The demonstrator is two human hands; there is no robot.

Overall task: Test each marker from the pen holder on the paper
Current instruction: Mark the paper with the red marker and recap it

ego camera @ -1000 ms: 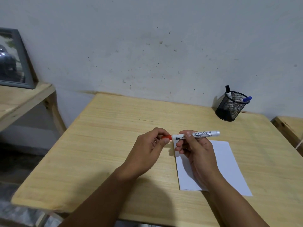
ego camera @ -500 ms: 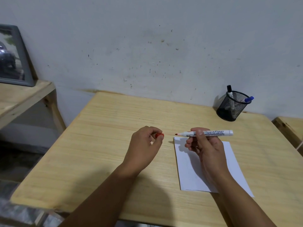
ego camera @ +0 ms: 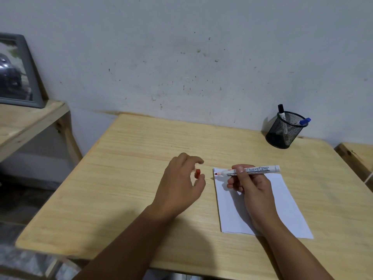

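Nearest, the paper (ego camera: 282,201) lies flat at the right of the table (ego camera: 121,178), with the right forearm resting across it. The right hand (ego camera: 247,183) is closed around the barrel of the red marker (ego camera: 250,171), which it holds almost level, the bare red tip pointing left just above the paper's far left corner. No stroke shows on the sheet. Just left of the paper, the left hand (ego camera: 181,184) has its fingers loosely spread, and the red cap (ego camera: 197,173) sits between thumb and forefinger; whether it is pinched or already lying free on the wood I cannot tell.

The risk, as I judge it, is at that corner: the tip is so near the edge that a stroke begun there could run off onto the wood. The sheet is pinned only by the forearm, so a drag could shift it. A loose cap could also roll away.

Farther back, near the wall, the mesh holder (ego camera: 283,132) stands upright with a black marker (ego camera: 281,113) and a blue marker (ego camera: 303,121) inside, both waiting.
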